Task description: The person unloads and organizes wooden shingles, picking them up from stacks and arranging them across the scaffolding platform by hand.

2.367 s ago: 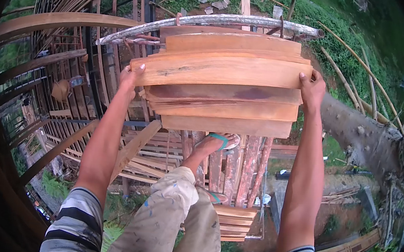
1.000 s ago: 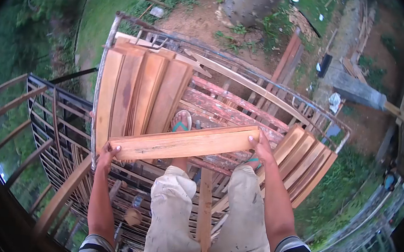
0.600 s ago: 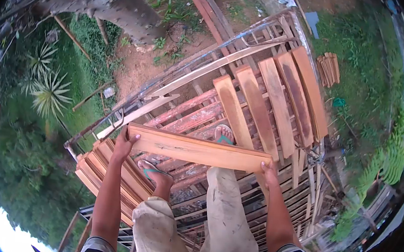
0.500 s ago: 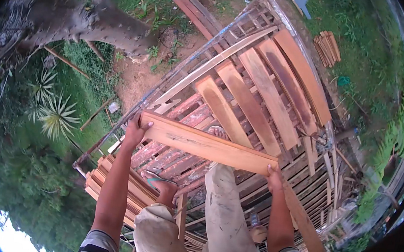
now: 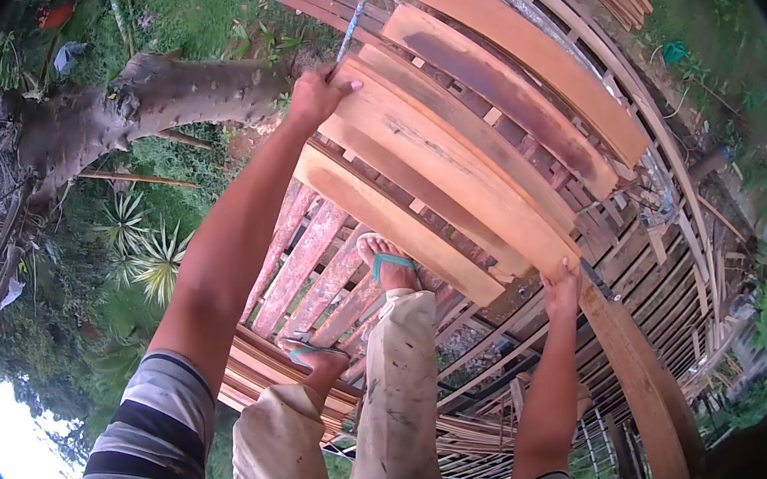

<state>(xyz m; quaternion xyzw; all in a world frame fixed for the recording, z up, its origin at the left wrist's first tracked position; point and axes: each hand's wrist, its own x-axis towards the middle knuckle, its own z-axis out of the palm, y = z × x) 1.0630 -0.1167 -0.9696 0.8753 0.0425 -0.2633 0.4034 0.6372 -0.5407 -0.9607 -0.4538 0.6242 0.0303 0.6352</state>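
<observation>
A long wooden plank [image 5: 453, 165] with a dark crack mark is held at both ends. My left hand [image 5: 317, 101] is closed around its upper left end, thumb on top. At the lower right end, my right hand [image 5: 562, 291] grips the plank's corner. The held plank overlaps other planks laid in a row on the slatted platform. Beyond it lie a dark-stained plank [image 5: 504, 97] and a plain reddish plank [image 5: 537, 54]. Nearer my feet is a lighter plank [image 5: 395, 222]. Whether the held plank touches those under it, I cannot tell.
My sandalled feet [image 5: 390, 264] stand on worn red slats [image 5: 311, 250]. Stacked boards [image 5: 283, 375] lie at the platform's near edge, and a long board [image 5: 635, 358] slants at the right. A tree trunk [image 5: 181, 103] is on the left; more planks [image 5: 619, 0] lie on the grass.
Both hands have carried the plank forward, from in front of my knees to over the laid row, and tilted it in line with the others. My view has turned too.
</observation>
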